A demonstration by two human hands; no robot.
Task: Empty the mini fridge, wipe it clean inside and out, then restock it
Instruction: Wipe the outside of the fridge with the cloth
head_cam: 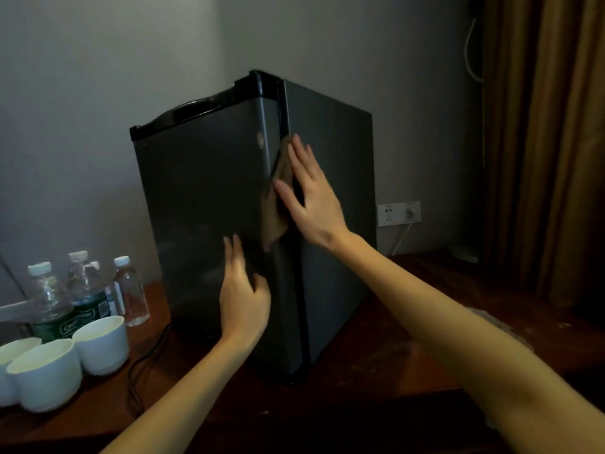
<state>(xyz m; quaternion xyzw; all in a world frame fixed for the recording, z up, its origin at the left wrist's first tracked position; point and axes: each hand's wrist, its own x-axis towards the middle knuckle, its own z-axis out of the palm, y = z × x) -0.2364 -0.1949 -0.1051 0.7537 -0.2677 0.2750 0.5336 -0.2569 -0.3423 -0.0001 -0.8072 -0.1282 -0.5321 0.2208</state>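
A dark grey mini fridge (203,198) stands on a dark wooden table (376,371), its door shut and its right front corner turned toward me. My right hand (307,194) lies flat with straight fingers on a brown cloth (276,204), pressing it against the seam between the door and the right side wall. The cloth hangs down below my fingers. My left hand (244,296) rests flat on the lower part of the door, fingers pointing up. Several water bottles (88,290) stand on the table left of the fridge.
Three white cups (101,342) sit at the table's left front, in front of the bottles. A black cord (144,365) runs across the table from the fridge. A wall socket (398,213) with a white plug is behind the fridge. Brown curtains (550,142) hang at the right.
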